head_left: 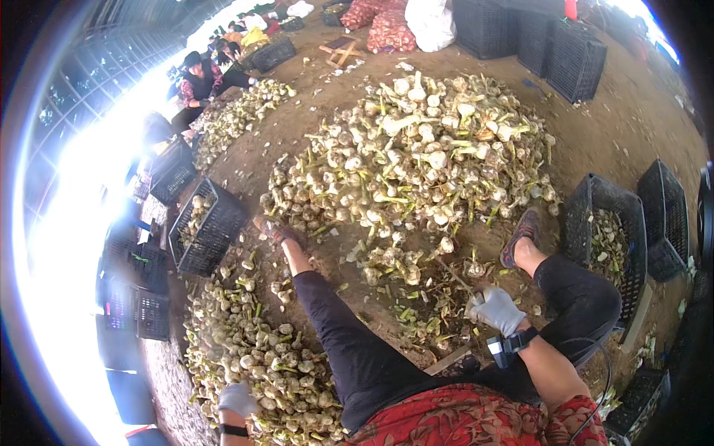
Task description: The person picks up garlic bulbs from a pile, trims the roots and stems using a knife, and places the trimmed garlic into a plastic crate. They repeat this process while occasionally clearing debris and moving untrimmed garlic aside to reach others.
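My left hand (238, 400), in a pale glove, is at the near-left heap of garlic bulbs (260, 349). Its fingers are blurred against the bulbs, so I cannot make out whether it grips one. Over the ground between my legs, my right hand (497, 311), gloved in white, is closed. A thin, stick-like thing (454, 275) slants away from its fingers toward the big pile; whether the hand holds it is unclear. Cut green stems and leaf scraps (424, 320) lie below that hand. Ahead of my feet spreads a large pile of garlic (424, 149) with short stems.
A black crate (216, 230) with some garlic stands left of my left foot. On the right, another black crate (632, 245) holds stems and bulbs, beside a further crate (664, 215). Far left, a person (199, 82) sits by a smaller garlic pile (242, 119). Red mesh sacks (390, 31) stand at the back.
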A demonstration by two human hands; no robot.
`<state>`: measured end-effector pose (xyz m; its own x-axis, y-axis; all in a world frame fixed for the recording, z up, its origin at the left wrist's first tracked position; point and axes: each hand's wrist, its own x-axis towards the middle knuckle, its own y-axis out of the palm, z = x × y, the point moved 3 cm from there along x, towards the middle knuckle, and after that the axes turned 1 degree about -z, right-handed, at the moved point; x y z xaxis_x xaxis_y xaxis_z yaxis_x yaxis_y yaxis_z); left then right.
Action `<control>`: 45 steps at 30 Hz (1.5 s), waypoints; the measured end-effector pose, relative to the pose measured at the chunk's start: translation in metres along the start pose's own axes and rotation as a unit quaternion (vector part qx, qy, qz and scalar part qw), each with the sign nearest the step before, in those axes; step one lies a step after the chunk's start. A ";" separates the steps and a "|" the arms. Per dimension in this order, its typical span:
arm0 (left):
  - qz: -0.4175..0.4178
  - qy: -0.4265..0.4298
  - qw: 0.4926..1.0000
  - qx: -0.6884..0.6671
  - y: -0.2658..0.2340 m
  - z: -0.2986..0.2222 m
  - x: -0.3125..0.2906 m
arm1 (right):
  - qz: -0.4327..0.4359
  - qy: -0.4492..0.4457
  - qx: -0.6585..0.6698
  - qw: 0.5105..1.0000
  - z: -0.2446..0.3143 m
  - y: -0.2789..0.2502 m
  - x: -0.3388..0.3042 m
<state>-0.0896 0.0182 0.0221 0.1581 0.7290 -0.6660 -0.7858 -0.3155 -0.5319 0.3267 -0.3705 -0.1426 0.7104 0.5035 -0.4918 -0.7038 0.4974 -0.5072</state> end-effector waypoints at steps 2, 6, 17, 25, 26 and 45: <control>-0.062 0.004 0.998 -0.021 -0.040 0.005 -0.028 | 0.005 -0.007 0.060 0.998 0.001 0.004 0.001; -0.329 0.329 0.875 -0.133 -0.201 -0.102 -0.118 | 0.006 0.034 0.171 0.985 -0.001 0.007 0.001; -0.387 0.647 0.657 0.010 -0.274 -0.218 -0.243 | 0.001 -0.002 -0.008 1.000 -0.021 0.031 0.002; -0.396 0.646 0.652 0.025 -0.284 -0.241 -0.234 | 0.034 0.052 0.132 0.989 -0.007 0.018 0.002; -0.399 0.656 0.641 0.023 -0.287 -0.253 -0.224 | 0.031 0.074 0.098 0.992 -0.026 0.018 0.004; 0.167 0.063 0.313 -0.933 -0.136 -0.462 0.218 | -0.057 0.089 0.323 0.941 0.020 -0.002 0.021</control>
<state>0.3282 -0.0602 -0.2921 0.3691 0.4728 -0.8001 0.9267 -0.2529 0.2780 0.3430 -0.3470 -0.1373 0.7315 0.3237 -0.6002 -0.4423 0.8951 -0.0564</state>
